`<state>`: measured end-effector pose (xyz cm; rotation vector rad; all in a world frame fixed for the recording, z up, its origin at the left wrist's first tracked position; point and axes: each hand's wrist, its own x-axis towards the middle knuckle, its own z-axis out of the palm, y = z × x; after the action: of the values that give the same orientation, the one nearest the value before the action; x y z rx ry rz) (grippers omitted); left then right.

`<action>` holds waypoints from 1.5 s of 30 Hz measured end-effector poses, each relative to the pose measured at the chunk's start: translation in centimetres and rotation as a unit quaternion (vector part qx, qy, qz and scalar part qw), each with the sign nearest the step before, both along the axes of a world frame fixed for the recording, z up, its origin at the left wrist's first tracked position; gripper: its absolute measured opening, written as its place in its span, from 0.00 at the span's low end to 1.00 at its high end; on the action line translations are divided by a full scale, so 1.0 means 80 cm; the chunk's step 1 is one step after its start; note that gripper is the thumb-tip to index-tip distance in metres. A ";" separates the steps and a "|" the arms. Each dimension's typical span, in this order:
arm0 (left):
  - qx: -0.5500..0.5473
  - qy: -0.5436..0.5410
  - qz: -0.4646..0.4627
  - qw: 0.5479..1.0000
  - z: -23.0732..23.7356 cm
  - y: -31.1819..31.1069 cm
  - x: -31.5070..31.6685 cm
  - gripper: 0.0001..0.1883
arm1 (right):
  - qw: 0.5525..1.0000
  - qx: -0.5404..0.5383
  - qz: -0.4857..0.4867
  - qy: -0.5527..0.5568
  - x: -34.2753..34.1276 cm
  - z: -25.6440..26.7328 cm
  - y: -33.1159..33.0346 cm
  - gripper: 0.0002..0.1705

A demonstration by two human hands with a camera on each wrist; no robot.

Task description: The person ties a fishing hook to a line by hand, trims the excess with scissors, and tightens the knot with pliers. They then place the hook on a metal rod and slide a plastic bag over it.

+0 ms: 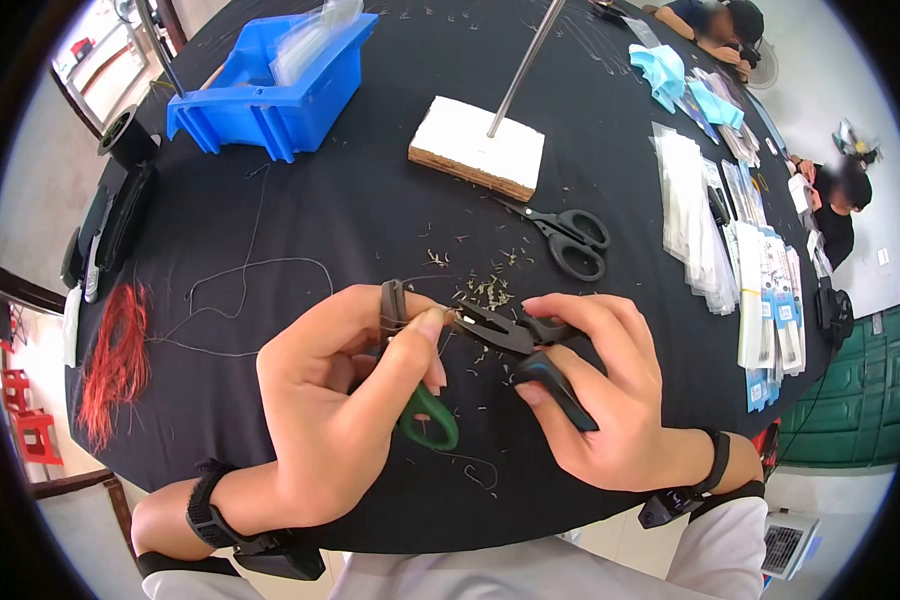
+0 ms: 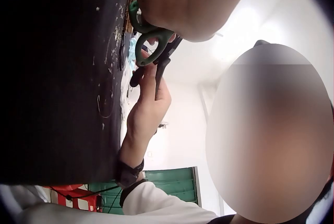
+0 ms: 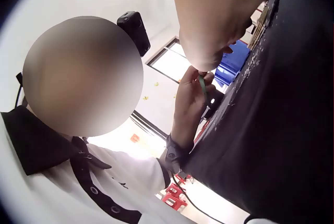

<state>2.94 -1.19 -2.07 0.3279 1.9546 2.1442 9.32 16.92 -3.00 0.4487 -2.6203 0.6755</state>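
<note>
My left hand [image 1: 335, 410] pinches a thin line between thumb and index fingertip. The same hand holds green-handled scissors [image 1: 430, 402], whose loop hangs below the fingers; they also show in the left wrist view [image 2: 148, 28]. My right hand [image 1: 615, 400] grips pliers [image 1: 505, 332] with dark, blue-marked handles. The pliers' nose points left, right at the left fingertips, where a tiny pale bit [image 1: 467, 319] shows. What lies between the fingertips is too small to make out. Green-yellow clippings [image 1: 490, 292] lie scattered just beyond the hands.
Black scissors [image 1: 573, 245] lie beyond the right hand, near a white block [image 1: 478, 145] with a metal rod. A blue bin [image 1: 300, 110] stands back left. Red threads [image 1: 115, 365] and a black case [image 1: 125, 220] lie left; clear packets [image 1: 685, 210] lie right.
</note>
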 end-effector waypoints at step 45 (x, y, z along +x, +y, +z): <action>0.021 -0.020 -0.030 0.999 -0.009 0.001 0.001 0.08 | 0.985 -0.164 0.028 -0.034 0.000 -0.011 0.006 0.06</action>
<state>3.02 -1.15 -2.79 0.3442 1.8558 2.1396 9.31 17.37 -3.89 0.4041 -2.4985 1.1355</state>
